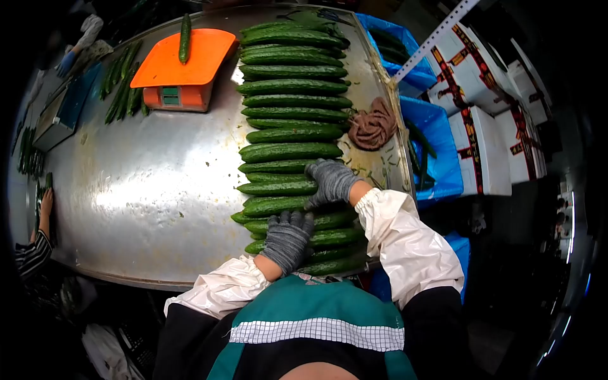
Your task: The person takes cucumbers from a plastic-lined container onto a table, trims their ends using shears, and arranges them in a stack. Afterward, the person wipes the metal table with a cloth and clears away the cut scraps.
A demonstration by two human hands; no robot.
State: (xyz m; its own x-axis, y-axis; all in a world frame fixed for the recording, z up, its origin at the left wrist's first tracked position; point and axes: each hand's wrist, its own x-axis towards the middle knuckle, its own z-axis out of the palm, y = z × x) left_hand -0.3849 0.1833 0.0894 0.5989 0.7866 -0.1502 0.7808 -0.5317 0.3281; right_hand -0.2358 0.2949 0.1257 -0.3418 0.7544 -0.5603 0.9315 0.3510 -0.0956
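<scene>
A long row of dark green, bumpy cucumbers (pixel 291 151) lies side by side on the metal table, running away from me. My left hand (pixel 286 242), in a grey knit glove, rests palm down on the near cucumbers with its fingers stretched out. My right hand (pixel 334 182), gloved alike, bends over the right end of a cucumber (pixel 277 189), its thumb on the near side and its fingers on the far side. The fingertips partly hide that cucumber's end. Some near cucumbers are covered by my left hand.
An orange scale (pixel 183 60) with one cucumber (pixel 185 39) on its pan stands at the back left. A brown cloth (pixel 373 125) lies by the right edge. Blue-lined crates (pixel 437 139) and white boxes (pixel 484 152) stand to the right. Another person's hand (pixel 46 201) shows at far left.
</scene>
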